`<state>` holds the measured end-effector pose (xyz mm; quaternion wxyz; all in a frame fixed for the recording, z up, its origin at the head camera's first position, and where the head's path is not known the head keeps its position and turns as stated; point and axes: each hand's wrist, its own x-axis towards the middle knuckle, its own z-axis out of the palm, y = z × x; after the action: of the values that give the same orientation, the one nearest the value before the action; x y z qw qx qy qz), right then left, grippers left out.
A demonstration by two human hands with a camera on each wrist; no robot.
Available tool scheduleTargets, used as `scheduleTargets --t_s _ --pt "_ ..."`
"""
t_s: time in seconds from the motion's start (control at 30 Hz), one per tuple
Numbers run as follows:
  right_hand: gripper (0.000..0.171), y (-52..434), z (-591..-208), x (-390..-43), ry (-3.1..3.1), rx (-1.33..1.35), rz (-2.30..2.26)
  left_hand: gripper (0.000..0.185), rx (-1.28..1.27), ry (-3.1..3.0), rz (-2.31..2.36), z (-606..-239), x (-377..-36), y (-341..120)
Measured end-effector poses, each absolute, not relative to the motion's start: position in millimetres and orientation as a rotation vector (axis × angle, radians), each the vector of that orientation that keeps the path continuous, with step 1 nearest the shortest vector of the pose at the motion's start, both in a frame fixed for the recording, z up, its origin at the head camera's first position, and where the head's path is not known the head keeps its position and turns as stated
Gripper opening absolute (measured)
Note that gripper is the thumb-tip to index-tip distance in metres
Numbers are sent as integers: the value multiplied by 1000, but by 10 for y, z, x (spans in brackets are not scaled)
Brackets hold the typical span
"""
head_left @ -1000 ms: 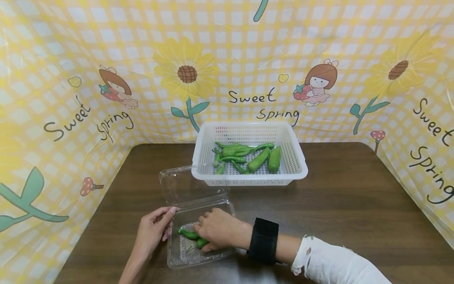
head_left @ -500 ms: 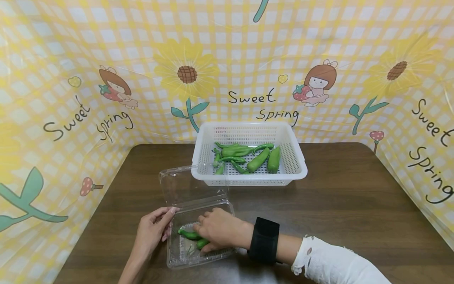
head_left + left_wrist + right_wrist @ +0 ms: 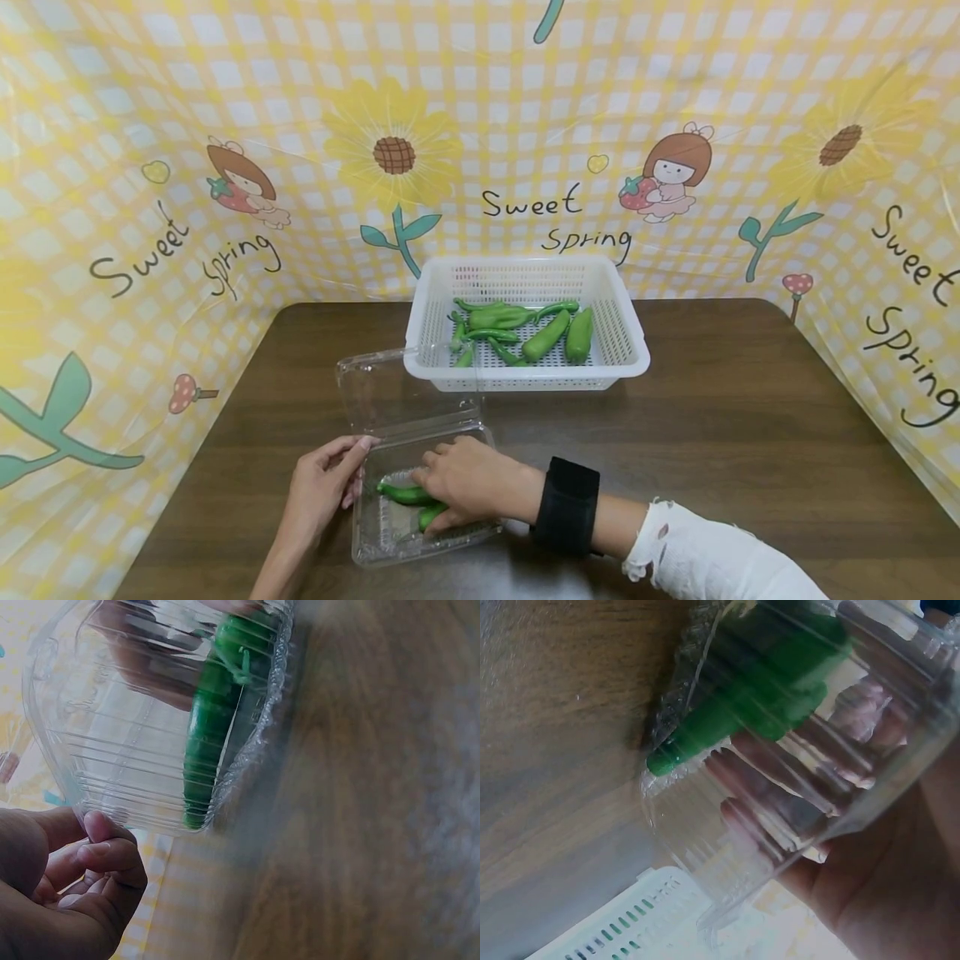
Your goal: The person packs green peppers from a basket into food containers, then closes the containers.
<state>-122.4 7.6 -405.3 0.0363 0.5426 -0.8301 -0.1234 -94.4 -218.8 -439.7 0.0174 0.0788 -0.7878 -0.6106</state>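
Note:
My left hand (image 3: 322,483) pinches the left rim of a clear plastic clamshell box (image 3: 366,542) between thumb and forefinger, plain in the left wrist view. The box's lid (image 3: 408,387) stands raised at the back. Inside lie green peppers: a slim one (image 3: 403,495) pointing left, and another (image 3: 431,517) partly under my right hand (image 3: 472,483). That hand reaches down into the box, its fingers and thumb curled round the second pepper. Through the plastic in the right wrist view, fingers (image 3: 750,780) show beside a long green pepper (image 3: 727,712). The palm hides part of the peppers.
A white perforated basket (image 3: 527,373) stands behind the box, with several green peppers (image 3: 547,336) in it. The raised lid overlaps its front left corner in view. Brown wooden table (image 3: 712,433) stretches to the right; a checked cloth (image 3: 525,108) hangs behind.
My right hand has shifted slightly to the right inside the box, and the pepper under it has moved a little right too. The left hand stays at the rim.

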Motion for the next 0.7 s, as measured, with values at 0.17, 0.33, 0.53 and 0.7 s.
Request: scheduleTargets --t_s 0.17,0.33,0.53,0.7 --pt "65 118 -4021 -1243 -2563 1667 -338 31 248 -2454 -1894 -4392 -944 -2184" --pt "65 168 -3957 -1264 -2562 1641 -339 32 240 -2460 -1895 -4390 -950 -2187" --pt "60 254 -3851 -1281 -2551 1609 -289 32 236 -2456 -1897 -4395 -959 -2187" --pt "55 358 -3739 -1306 -2545 1588 -207 30 226 -2454 -1890 -4402 -963 -2181"
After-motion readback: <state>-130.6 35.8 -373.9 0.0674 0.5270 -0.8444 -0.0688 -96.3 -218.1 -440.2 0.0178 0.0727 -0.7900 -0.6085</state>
